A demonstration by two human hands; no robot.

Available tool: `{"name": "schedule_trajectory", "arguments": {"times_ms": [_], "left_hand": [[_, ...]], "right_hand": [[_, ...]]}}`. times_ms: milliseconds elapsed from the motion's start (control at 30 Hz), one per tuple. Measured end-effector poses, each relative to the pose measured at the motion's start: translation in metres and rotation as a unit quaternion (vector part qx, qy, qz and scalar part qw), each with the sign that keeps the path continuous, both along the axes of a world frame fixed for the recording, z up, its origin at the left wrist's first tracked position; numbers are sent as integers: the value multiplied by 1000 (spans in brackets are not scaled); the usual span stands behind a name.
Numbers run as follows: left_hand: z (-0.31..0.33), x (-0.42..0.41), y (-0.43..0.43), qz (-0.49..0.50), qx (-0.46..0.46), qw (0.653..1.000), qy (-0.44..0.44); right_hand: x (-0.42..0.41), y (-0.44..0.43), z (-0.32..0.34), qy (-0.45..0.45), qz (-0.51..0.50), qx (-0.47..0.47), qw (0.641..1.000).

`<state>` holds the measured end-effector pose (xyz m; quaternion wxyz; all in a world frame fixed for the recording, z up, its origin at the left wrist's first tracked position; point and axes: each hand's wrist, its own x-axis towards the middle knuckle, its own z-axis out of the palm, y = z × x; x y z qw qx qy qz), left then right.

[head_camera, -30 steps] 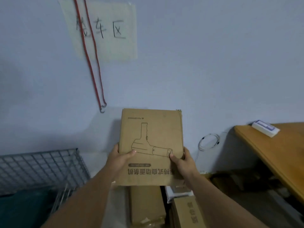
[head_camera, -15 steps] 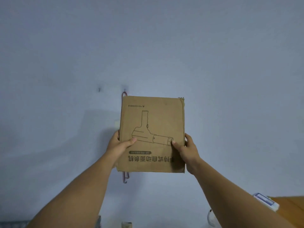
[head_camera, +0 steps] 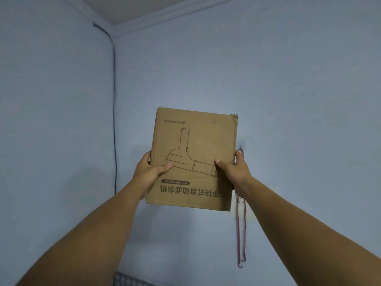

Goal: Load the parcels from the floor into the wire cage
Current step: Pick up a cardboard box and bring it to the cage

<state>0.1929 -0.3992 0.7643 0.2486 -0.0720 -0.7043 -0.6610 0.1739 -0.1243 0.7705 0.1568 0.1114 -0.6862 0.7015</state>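
Note:
A flat brown cardboard parcel (head_camera: 194,159) with an upside-down line drawing and printed characters is held up in front of the blue wall at arm's length. My left hand (head_camera: 148,169) grips its left edge, thumb across the front. My right hand (head_camera: 234,169) grips its right edge the same way. A small strip of the wire cage (head_camera: 132,280) shows at the bottom edge, below and left of the parcel. The floor and other parcels are out of view.
A red cord with a hook (head_camera: 241,230) hangs on the wall just right of the parcel. A black cable (head_camera: 114,112) runs down the room corner at left. The ceiling moulding (head_camera: 165,15) crosses the top.
The view has swung up and left: the table and white box have left the frame, and the room corner and ceiling have come in. Both hands keep the parcel raised, now slightly tilted.

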Motion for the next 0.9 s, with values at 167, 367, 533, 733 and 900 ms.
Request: {"name": "schedule_trajectory", "arguments": {"times_ms": [167, 367, 533, 733, 900], "left_hand": [[1, 3, -115, 43, 5, 999, 6], [-25, -33, -240, 55, -9, 998, -15], [-65, -91, -303, 28, -20, 997, -65], [-148, -176, -322, -6, 4, 993, -118], [-244, -232, -323, -32, -11, 984, -177]], "right_hand": [[-24, -123, -3, -7, 42, -5, 999], [-68, -252, -30, -23, 25, 4, 999], [-112, -310, -78, -77, -6, 25, 997], [-176, -326, -143, -119, -46, 57, 990], [-221, -327, -234, -182, -75, 66, 978]]}}
